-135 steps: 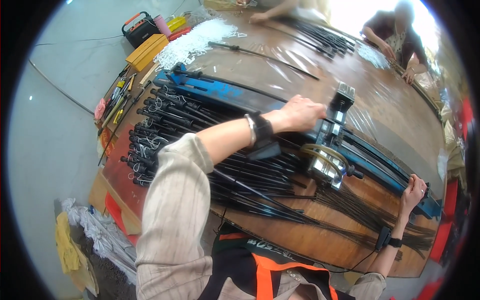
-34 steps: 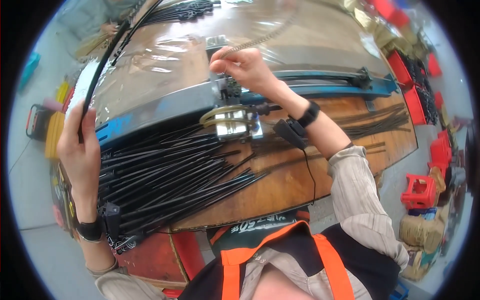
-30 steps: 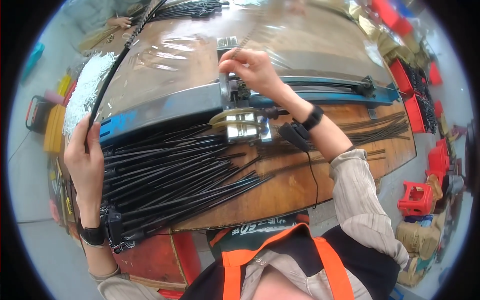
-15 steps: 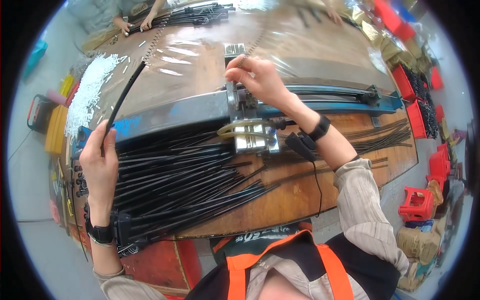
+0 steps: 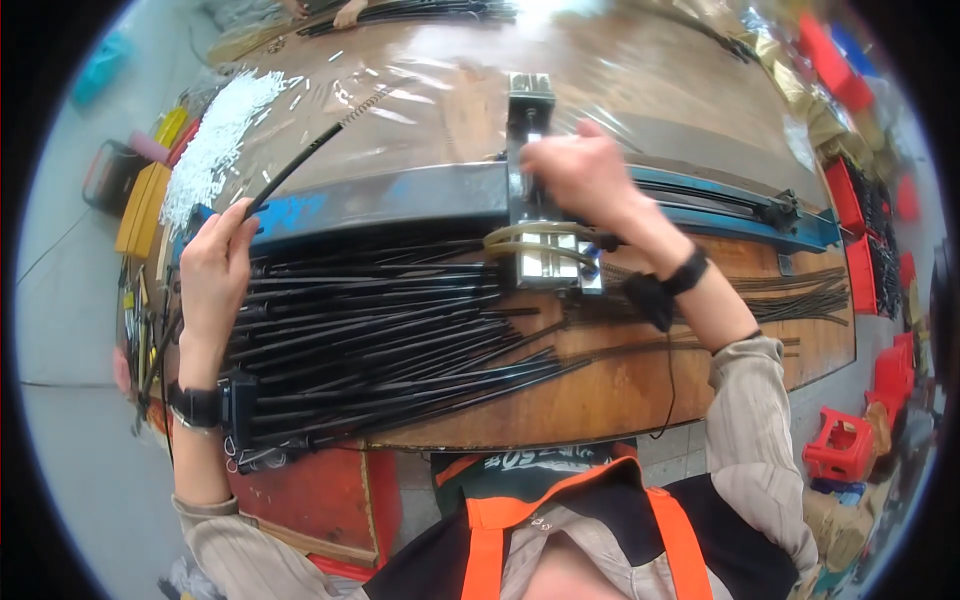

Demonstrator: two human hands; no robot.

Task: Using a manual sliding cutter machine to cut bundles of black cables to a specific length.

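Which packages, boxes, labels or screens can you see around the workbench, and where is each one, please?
Yellow box: flat and rectangular, on the floor left of the bench.
Black case: dark with a reddish rim, just beyond the yellow box.
Red crates: small plastic bins, on the floor along the right side.
Blue patch: a worn blue paint mark or label on the dark rail, near the left hand.
No screens in view.

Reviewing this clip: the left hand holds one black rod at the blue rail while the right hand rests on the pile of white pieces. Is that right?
Not quite. In the head view the right hand is on the metal clamp device on the blue rail, not on the white pieces, which lie untouched at the table's far left. The left hand does hold a black rod.
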